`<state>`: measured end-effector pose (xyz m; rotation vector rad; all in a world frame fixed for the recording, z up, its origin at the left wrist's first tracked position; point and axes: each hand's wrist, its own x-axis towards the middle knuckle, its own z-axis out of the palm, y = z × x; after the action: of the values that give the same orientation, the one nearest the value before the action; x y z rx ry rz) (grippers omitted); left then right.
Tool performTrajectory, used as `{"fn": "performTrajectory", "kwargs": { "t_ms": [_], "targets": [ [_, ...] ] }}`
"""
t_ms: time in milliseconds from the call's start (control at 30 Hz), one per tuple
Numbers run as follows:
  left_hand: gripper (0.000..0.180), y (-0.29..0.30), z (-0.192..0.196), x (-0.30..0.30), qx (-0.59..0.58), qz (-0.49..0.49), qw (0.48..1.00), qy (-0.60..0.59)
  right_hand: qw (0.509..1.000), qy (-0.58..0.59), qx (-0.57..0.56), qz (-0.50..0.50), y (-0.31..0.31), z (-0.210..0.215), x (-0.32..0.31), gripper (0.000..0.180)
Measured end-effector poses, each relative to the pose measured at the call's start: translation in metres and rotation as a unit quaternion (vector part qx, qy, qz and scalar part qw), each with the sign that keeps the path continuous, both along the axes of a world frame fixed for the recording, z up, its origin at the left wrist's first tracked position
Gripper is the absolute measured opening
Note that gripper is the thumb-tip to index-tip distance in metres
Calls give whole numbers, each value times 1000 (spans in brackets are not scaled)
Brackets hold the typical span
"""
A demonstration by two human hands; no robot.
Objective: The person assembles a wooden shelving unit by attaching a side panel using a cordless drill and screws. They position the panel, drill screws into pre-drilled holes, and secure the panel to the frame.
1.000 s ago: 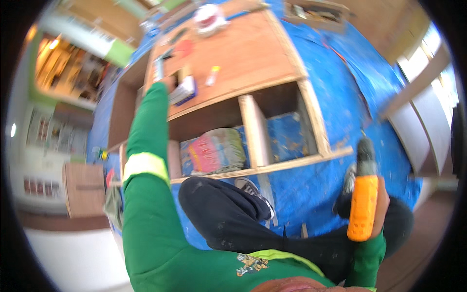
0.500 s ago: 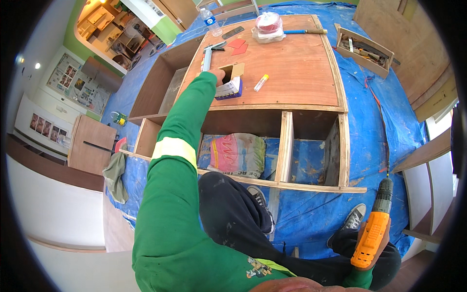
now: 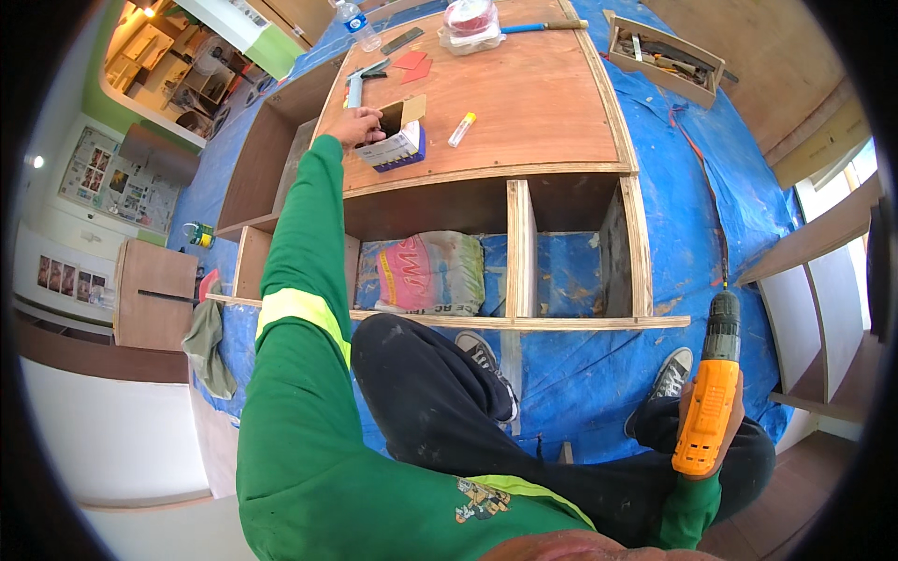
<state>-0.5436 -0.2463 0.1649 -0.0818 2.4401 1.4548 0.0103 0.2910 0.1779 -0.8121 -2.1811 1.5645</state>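
Observation:
At the left rim of a small open cardboard box (image 3: 398, 150), my left hand (image 3: 355, 126) has its fingers bent together. Whatever they pinch, if anything, is too small to make out. The box is white and dark blue, with one brown flap up, and stands on the wooden panel (image 3: 524, 103) of a cabinet frame. My right hand (image 3: 736, 421) grips an orange and black cordless drill (image 3: 708, 411) beside my right knee, its long thin bit pointing away from me. Just beyond the box lies a grey caulking gun (image 3: 356, 89). A yellow-capped tube (image 3: 461, 130) rests to the box's right.
Red sandpaper pieces (image 3: 412, 65), a water bottle (image 3: 358, 26), a bagged red-and-white container (image 3: 470, 26) and a blue-handled hammer (image 3: 543, 27) occupy the panel's far part. A printed sack (image 3: 432, 271) lies inside the frame. A wooden toolbox (image 3: 666, 64) sits on the blue tarp (image 3: 655, 140).
My left hand has drawn back from inside the box to its left rim. The view has shifted, so the scene sits further left and higher. My right hand still holds the drill.

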Motion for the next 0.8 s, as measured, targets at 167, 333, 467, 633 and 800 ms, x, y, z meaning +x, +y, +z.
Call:
{"fn": "performTrajectory", "kwargs": {
  "t_ms": [167,333,467,633,800],
  "targets": [
    [20,-10,-6,16,280,49,959,7,974,24,213,71,-1,1,1,21],
    [18,-33,-21,20,509,77,857,1,982,24,169,77,-3,4,4,21],
    [16,-41,-34,17,648,63,758,-35,982,17,168,86,1,-5,9,22],
    [15,-36,-54,-10,715,84,690,-72,972,30,205,107,4,-14,14,24],
    [13,-57,-52,-18,645,168,745,-30,979,54,150,126,2,-8,12,23]
  ]
}}
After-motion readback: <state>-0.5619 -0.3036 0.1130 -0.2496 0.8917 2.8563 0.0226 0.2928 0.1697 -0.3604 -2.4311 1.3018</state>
